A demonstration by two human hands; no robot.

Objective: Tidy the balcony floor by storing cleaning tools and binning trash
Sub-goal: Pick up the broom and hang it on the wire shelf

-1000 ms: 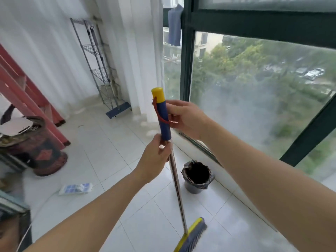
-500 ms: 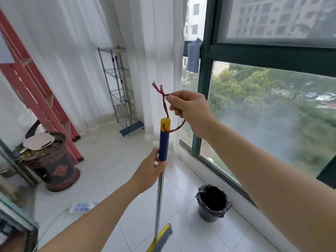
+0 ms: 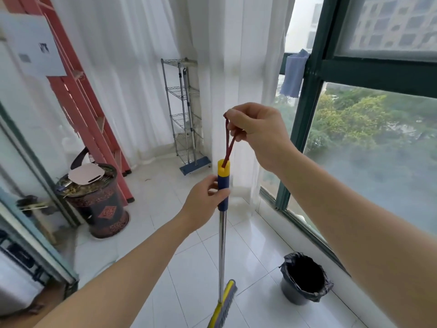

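Broom [image 3: 221,245] upright before me, brush head on the floor tiles [image 3: 194,275]. My left hand [image 3: 203,204], fingers wrapped round the blue grip. My right hand [image 3: 257,131] above, fingers pinching the red hanging loop [image 3: 229,145] (pulled taut). Lined bin [image 3: 303,279] by the window. Wire rack [image 3: 183,110] far corner.

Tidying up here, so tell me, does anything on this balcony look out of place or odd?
A blue cloth is draped over the window frame, and a pale card lies atop the debris-filled patterned bin. Nothing is spilled.
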